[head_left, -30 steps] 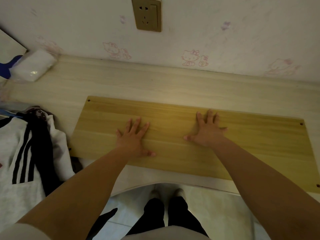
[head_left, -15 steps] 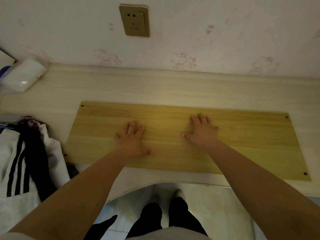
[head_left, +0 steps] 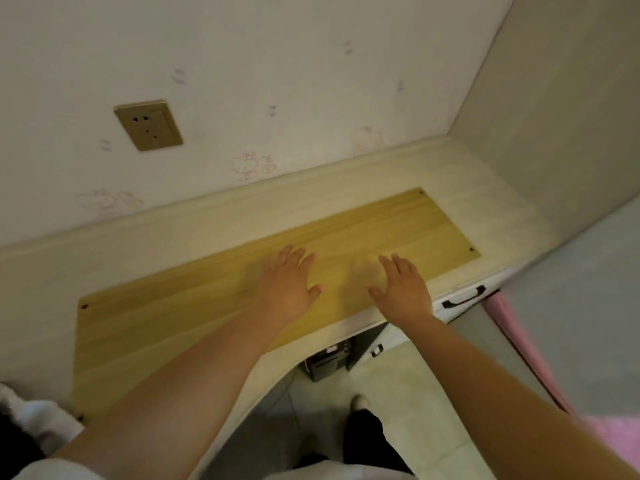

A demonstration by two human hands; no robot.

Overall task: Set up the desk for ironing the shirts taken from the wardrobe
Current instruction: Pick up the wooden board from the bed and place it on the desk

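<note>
Both palms lay flat and spread on the wooden board (head_left: pixel 363 230), left hand (head_left: pixel 287 285) beside right hand (head_left: pixel 401 289), gripping nothing. The board rested on the desk (head_left: pixel 485 188). Since the earlier frame the view had swung right: the wall socket (head_left: pixel 148 125) now sat far left of the hands, and the striped clothes (head_left: pixel 20 427) were nearly cut off. No writing was legible.
</note>
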